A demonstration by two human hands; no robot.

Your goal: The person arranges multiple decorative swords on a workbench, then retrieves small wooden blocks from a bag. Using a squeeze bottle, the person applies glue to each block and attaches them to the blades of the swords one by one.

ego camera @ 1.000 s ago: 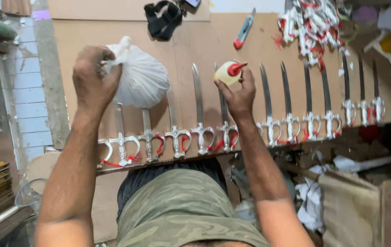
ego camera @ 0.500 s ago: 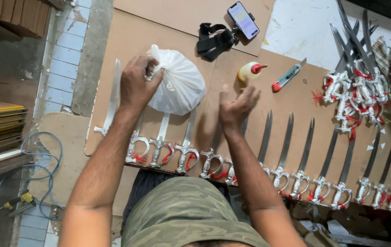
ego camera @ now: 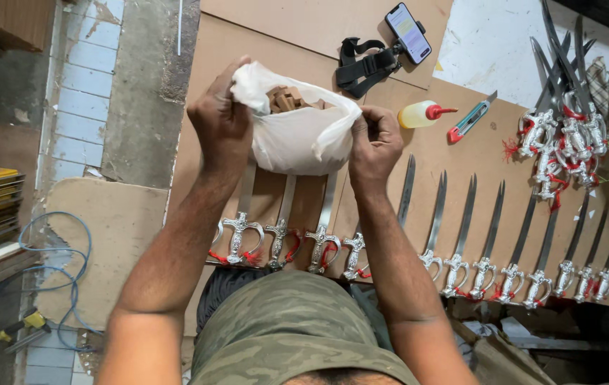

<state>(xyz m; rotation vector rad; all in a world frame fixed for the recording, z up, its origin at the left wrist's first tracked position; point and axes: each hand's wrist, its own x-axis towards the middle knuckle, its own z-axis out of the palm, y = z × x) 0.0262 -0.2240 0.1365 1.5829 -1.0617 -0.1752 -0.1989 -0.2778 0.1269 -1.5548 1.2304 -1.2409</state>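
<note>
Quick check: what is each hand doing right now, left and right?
Left hand: closed, gripping the rim of the white plastic bag.
Right hand: closed, pinching the bag's opposite rim, holding it open.

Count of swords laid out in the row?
12 swords: four below the white bag, eight more running right along the cardboard. Tangled heap top right not counted, may hide more.

The white bag (ego camera: 297, 135) is thin, soft plastic, a little glossy and wrinkled, and the small blocks (ego camera: 287, 98) inside look like pale raw wood. The swords (ego camera: 461, 235) have smooth shiny metal blades and cast silver hilts (with red thread tassels), lying on matt brown cardboard (ego camera: 212, 57). At the cardboard's far edge, the glue bottle (ego camera: 422, 114) is yellowish plastic.
</note>
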